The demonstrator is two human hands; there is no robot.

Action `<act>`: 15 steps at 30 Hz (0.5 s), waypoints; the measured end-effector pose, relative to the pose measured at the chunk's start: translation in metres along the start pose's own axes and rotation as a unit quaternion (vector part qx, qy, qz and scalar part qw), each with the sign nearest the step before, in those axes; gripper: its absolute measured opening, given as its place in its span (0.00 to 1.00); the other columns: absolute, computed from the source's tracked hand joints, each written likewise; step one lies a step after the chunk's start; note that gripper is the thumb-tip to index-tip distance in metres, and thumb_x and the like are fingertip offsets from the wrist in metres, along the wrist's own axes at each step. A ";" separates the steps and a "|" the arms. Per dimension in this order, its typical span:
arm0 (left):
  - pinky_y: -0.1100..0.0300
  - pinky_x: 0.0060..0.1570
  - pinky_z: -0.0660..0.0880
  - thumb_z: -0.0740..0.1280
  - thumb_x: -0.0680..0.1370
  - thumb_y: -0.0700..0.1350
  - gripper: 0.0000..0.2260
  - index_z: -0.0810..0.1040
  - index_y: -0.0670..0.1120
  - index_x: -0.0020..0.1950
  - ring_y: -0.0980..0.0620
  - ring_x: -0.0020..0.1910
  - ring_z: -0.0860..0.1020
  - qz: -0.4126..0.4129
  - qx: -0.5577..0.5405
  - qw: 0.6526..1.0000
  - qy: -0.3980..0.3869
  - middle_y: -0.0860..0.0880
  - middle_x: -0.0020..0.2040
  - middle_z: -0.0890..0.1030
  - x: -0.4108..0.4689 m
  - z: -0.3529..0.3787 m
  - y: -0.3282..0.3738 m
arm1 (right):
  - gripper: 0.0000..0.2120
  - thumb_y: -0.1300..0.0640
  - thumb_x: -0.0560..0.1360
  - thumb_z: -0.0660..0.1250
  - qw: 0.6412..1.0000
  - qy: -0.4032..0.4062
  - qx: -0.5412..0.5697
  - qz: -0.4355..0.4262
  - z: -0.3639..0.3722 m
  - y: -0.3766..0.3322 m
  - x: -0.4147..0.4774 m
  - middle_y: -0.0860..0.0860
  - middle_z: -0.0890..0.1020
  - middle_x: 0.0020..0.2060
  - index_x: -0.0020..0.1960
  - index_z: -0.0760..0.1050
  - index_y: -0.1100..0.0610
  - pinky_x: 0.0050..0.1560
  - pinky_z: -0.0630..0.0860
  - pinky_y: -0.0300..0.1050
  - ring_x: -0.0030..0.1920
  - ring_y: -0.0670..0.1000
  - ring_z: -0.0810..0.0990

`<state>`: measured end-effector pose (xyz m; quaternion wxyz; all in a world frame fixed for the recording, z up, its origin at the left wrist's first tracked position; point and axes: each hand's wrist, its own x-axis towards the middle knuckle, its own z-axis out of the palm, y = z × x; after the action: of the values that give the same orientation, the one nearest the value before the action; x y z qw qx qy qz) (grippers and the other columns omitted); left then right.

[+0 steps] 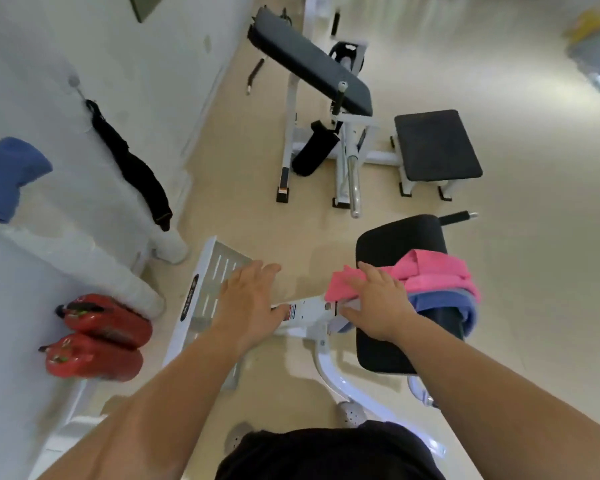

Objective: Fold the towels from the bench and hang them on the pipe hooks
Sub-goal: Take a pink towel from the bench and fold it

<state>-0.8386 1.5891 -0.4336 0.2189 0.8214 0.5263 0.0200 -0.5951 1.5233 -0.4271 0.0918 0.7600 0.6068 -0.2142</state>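
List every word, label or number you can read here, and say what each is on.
Nothing reads clearly.
Black oval logo on the white metal footplate: blurred, unreadable.
Red-and-white sticker on the white machine frame: too small.
Labels on the two red fire extinguishers: blurred.

Nothing is reading clearly from where I'm standing. A dark oval logo (189, 299) is sitting on the white footplate (222, 268) left of centre, its lettering blurred. The red-and-white sticker (289, 311) nearby is showing print too small to read.
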 end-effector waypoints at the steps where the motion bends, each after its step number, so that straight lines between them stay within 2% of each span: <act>1: 0.47 0.72 0.65 0.69 0.74 0.59 0.31 0.66 0.54 0.76 0.42 0.73 0.67 0.008 0.000 1.000 -0.019 0.46 0.74 0.69 0.005 0.010 0.017 | 0.32 0.37 0.77 0.64 1.000 -0.002 0.006 0.015 0.005 0.022 -0.005 0.52 0.56 0.81 0.77 0.61 0.43 0.76 0.57 0.63 0.78 0.59 0.57; 6: 0.50 0.71 0.66 0.69 0.77 0.58 0.31 0.64 0.53 0.77 0.45 0.72 0.68 0.038 -0.003 0.995 -0.087 0.49 0.75 0.69 0.044 0.057 0.111 | 0.30 0.37 0.77 0.62 0.998 -0.016 0.024 0.062 0.026 0.134 -0.019 0.52 0.61 0.79 0.77 0.62 0.42 0.74 0.59 0.61 0.77 0.59 0.60; 9: 0.49 0.69 0.69 0.69 0.77 0.58 0.31 0.64 0.53 0.77 0.45 0.70 0.71 0.006 -0.035 0.991 -0.129 0.49 0.74 0.71 0.066 0.087 0.173 | 0.30 0.36 0.77 0.62 0.996 -0.031 0.025 0.074 0.028 0.203 -0.013 0.52 0.62 0.78 0.77 0.63 0.43 0.74 0.60 0.60 0.76 0.59 0.62; 12: 0.50 0.62 0.75 0.71 0.76 0.56 0.27 0.69 0.53 0.73 0.46 0.62 0.77 -0.024 -0.092 0.981 -0.167 0.49 0.68 0.77 0.085 0.118 0.224 | 0.30 0.36 0.77 0.60 0.996 -0.042 0.030 0.071 0.028 0.258 0.003 0.52 0.60 0.79 0.76 0.63 0.45 0.74 0.59 0.60 0.78 0.59 0.59; 13: 0.52 0.60 0.77 0.71 0.76 0.55 0.24 0.71 0.53 0.71 0.48 0.59 0.78 -0.031 -0.103 0.978 -0.178 0.50 0.66 0.78 0.091 0.125 0.237 | 0.30 0.36 0.78 0.60 0.996 -0.042 0.036 0.068 0.028 0.272 0.010 0.51 0.59 0.80 0.76 0.63 0.45 0.75 0.59 0.60 0.78 0.59 0.58; 15: 0.68 0.52 0.76 0.71 0.78 0.50 0.20 0.73 0.50 0.68 0.58 0.51 0.78 -0.049 -0.144 0.967 -0.203 0.54 0.58 0.79 0.106 0.142 0.256 | 0.30 0.37 0.78 0.60 0.996 -0.044 0.050 0.059 0.027 0.293 0.026 0.49 0.57 0.80 0.77 0.62 0.44 0.76 0.58 0.61 0.79 0.58 0.56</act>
<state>-0.5354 1.5437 -0.4855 0.4374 0.7415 0.5021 -0.0821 -0.3149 1.4634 -0.4977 0.0926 0.7876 0.5451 -0.2718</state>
